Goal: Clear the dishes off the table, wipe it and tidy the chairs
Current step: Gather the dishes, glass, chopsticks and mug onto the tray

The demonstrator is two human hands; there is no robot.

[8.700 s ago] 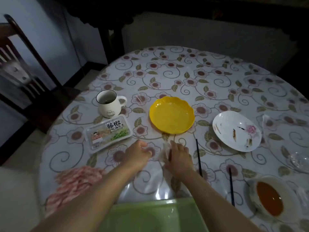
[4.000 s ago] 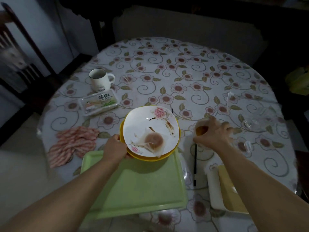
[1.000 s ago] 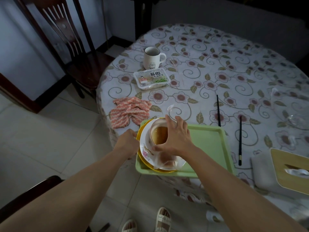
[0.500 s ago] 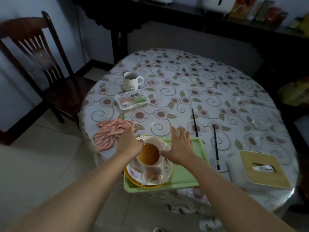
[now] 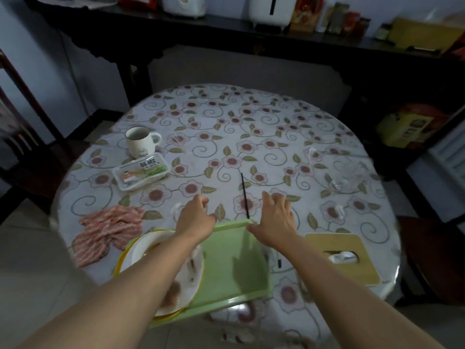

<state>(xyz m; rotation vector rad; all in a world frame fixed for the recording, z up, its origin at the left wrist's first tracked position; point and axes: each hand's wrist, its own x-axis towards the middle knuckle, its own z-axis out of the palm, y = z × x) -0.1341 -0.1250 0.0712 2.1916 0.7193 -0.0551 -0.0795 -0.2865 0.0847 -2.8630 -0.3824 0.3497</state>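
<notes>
Hands hover past tray's far edge, chopstick between.

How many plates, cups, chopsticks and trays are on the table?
Plates: 2, white plate stacked on yellow plate
Cups: 1, white mug
Chopsticks: 2, and
Trays: 1, green tray
Total: 6
</notes>
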